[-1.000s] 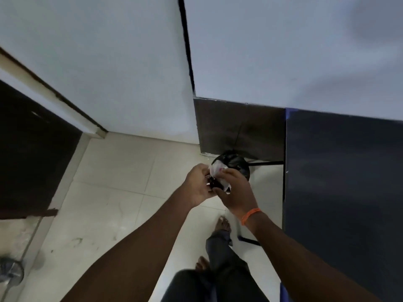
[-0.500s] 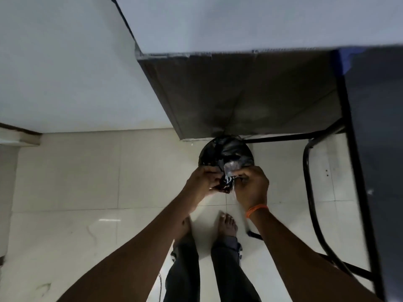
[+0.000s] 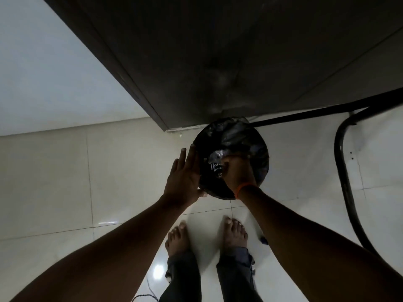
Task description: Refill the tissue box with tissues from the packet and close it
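Note:
A round bin lined with a black bag [image 3: 242, 136] stands on the floor below me. My right hand [image 3: 236, 168], with an orange band at the wrist, reaches down into the bin and is closed on a crumpled dark plastic packet with white print [image 3: 216, 165]. My left hand [image 3: 185, 177] is open with fingers straight, flat against the bin's left side. No tissue box is in view.
A dark cabinet or table underside [image 3: 239, 62] fills the top. A black metal frame leg [image 3: 344, 171] curves down at the right. My bare feet [image 3: 207, 238] stand on pale floor tiles [image 3: 65, 182]. A white wall [image 3: 54, 73] is at the left.
The view has tilted down and closer to the bin. My left hand has let go of the packet and opened beside the bin. My right hand has pushed the packet down into the bin.

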